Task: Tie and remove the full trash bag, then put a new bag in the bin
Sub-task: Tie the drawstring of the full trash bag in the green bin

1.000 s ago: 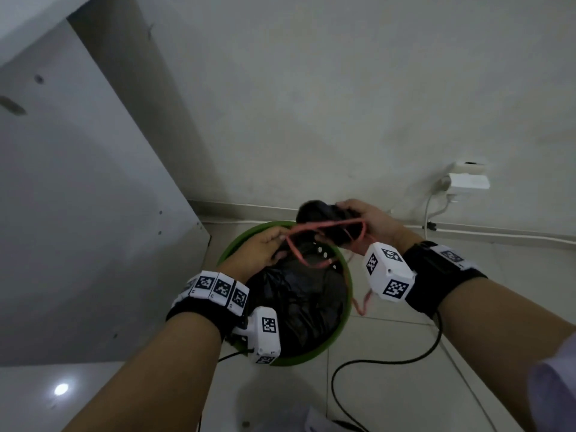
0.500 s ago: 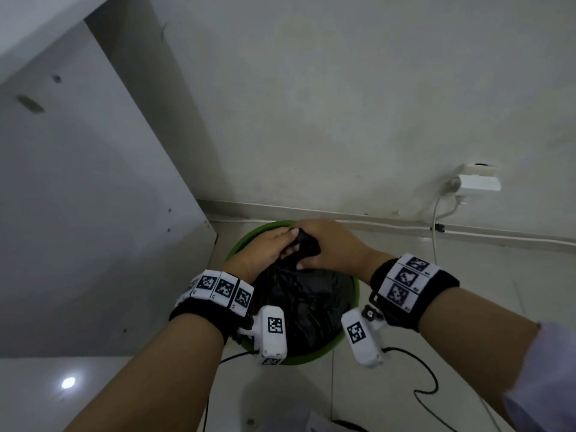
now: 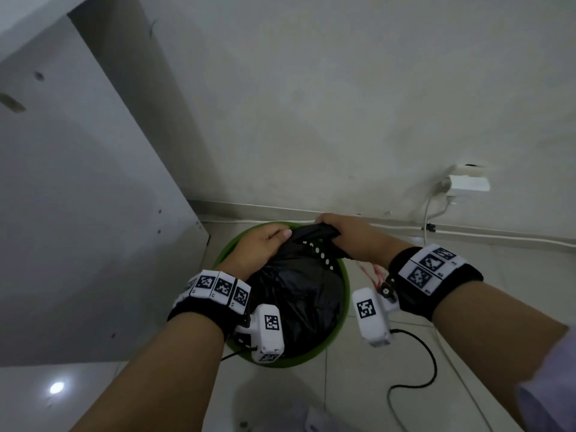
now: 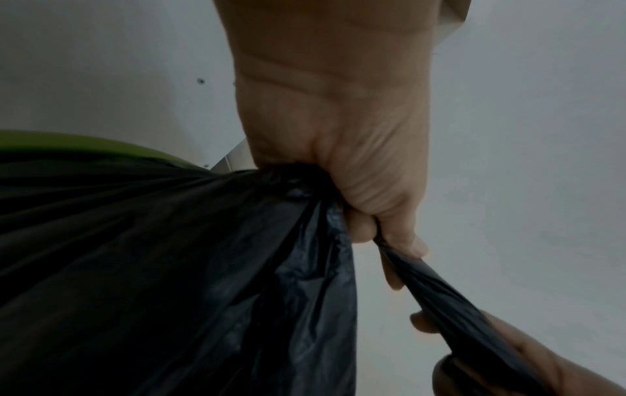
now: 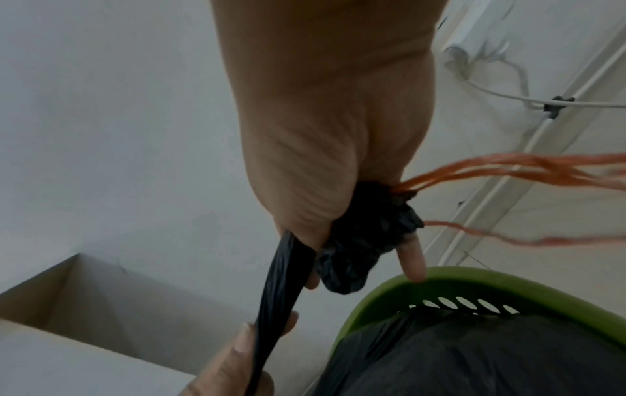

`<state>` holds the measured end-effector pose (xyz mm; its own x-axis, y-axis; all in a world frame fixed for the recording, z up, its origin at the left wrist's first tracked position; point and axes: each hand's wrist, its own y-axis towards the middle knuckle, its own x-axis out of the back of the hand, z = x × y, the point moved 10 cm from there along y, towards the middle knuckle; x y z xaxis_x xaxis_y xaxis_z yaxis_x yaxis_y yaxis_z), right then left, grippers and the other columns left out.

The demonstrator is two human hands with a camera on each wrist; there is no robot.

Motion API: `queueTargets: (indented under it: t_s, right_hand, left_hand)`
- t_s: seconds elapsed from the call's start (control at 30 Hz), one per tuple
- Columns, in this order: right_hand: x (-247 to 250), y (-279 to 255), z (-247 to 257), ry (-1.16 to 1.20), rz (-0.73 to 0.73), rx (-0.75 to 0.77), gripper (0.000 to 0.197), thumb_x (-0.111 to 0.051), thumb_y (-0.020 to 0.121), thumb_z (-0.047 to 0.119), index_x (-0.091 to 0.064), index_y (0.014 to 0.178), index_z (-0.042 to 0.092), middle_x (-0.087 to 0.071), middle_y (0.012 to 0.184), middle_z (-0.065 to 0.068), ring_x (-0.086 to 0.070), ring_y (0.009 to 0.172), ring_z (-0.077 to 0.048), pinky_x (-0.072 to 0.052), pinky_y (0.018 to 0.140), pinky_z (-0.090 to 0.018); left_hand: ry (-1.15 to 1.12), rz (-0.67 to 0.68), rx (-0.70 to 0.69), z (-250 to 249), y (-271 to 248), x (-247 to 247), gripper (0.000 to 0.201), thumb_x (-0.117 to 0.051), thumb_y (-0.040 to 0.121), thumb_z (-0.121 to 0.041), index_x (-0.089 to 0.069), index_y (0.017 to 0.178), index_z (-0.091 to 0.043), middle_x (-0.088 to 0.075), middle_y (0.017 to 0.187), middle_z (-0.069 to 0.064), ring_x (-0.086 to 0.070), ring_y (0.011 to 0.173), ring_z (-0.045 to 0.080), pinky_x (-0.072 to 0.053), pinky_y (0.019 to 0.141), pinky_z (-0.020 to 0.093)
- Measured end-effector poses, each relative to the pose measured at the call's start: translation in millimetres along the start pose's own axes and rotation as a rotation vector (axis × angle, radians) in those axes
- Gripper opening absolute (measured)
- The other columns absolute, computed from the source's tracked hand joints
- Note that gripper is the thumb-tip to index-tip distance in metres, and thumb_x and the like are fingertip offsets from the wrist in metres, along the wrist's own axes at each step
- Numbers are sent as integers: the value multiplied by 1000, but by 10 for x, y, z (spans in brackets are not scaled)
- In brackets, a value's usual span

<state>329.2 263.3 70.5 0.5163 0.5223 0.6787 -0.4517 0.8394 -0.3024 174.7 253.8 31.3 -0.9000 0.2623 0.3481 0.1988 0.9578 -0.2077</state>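
A green bin (image 3: 343, 294) stands on the floor with a full black trash bag (image 3: 296, 294) in it. My left hand (image 3: 265, 244) grips the gathered top of the bag (image 4: 152, 268) at the bin's far left rim. My right hand (image 3: 343, 235) holds a bunched black wad of plastic (image 5: 365, 241) with orange-red string (image 5: 508, 166) trailing from it. A twisted black strand (image 5: 284, 281) of the bag runs taut between both hands (image 4: 457, 308). The string (image 3: 371, 272) hangs beside the bin under my right wrist. One right finger touches the bin's rim (image 5: 474, 281).
A white cabinet panel (image 3: 78, 213) stands close on the left, and the wall is just behind the bin. A white plug adapter (image 3: 467, 182) and a white cable sit on the wall at the right. A black cable (image 3: 420, 369) loops over the tiled floor.
A second ago my right hand held the wad above the bin with string looped to my left hand. Both hands then met at the bag's top; now they have drawn apart, stretching the strand.
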Motion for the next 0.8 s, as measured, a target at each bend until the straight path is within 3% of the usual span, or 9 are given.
queueTargets:
  t_s: [0.1, 0.2, 0.27, 0.37, 0.43, 0.5, 0.57, 0.7, 0.8]
  right_hand:
    - [-119, -36, -27, 17, 95, -52, 9, -51, 94, 12, -53, 100, 17, -50, 70, 10, -45, 59, -2, -33, 52, -14]
    - [-138, -63, 3, -57, 120, -38, 34, -70, 83, 37, -53, 104, 16, -58, 84, 3, -54, 72, -9, -38, 58, -20]
    - [-95, -57, 1, -110, 84, -20, 37, -76, 76, 26, -51, 102, 17, -58, 84, 2, -56, 76, -18, -40, 60, -26]
    - [-38, -69, -1, -133, 65, -51, 15, -62, 83, 9, -53, 95, 9, -49, 70, 4, -50, 63, -17, -35, 50, -21]
    - [-12, -105, -21, 1, 61, -113, 7, -56, 87, 5, -53, 84, 10, -50, 62, 1, -45, 50, -14, -35, 45, -20]
    - [-37, -140, -60, 143, 66, -164, 12, -53, 85, 1, -56, 78, 10, -61, 63, -10, -45, 46, -16, -36, 41, -22]
    - [-40, -161, -115, 246, 45, -206, 5, -58, 85, 8, -61, 81, 6, -65, 67, -14, -44, 46, -19, -35, 39, -22]
    - [-35, -151, -187, 351, 31, -276, 30, -68, 84, 36, -62, 77, 7, -44, 54, -4, -35, 43, -18, -28, 41, -22]
    - [-209, -167, -27, 572, 142, -221, 34, -59, 92, 36, -62, 72, 10, -49, 56, -4, -43, 50, -18, -40, 53, -28]
  left_hand:
    - [66, -19, -12, 23, 21, 21, 22, -50, 100, -28, -63, 82, -25, -54, 53, -22, -47, 52, -6, -36, 60, 24]
    - [107, -16, -19, 40, 38, 4, 29, -49, 100, -25, -60, 73, -26, -63, 62, -14, -57, 59, 4, -43, 65, 26]
    - [103, 0, -7, -5, 49, -45, 28, -48, 100, -21, -60, 75, -25, -70, 69, -6, -62, 64, 9, -45, 65, 21]
    - [215, -75, -12, -58, 69, 37, 27, -47, 101, -22, -58, 77, -22, -63, 73, -6, -56, 65, 3, -39, 61, 11]
    - [82, -76, 10, -21, 70, 51, 19, -46, 101, -21, -64, 98, -19, -65, 91, -3, -61, 78, 4, -45, 74, 9]
    - [15, -37, -7, -57, 60, 16, 20, -50, 100, -30, -66, 110, -26, -68, 103, -8, -64, 93, 7, -47, 88, 21]
    - [3, 6, -31, -81, 68, -6, 21, -59, 94, -35, -70, 109, -25, -71, 106, -11, -64, 103, 6, -46, 95, 25]
    - [23, -61, 38, -5, 80, 129, 22, -64, 90, -39, -74, 102, -23, -74, 98, -7, -68, 97, 10, -50, 96, 36]
    - [109, -91, 75, 16, 91, 144, 27, -60, 92, -43, -74, 101, -23, -74, 96, -4, -67, 95, 13, -50, 92, 36]
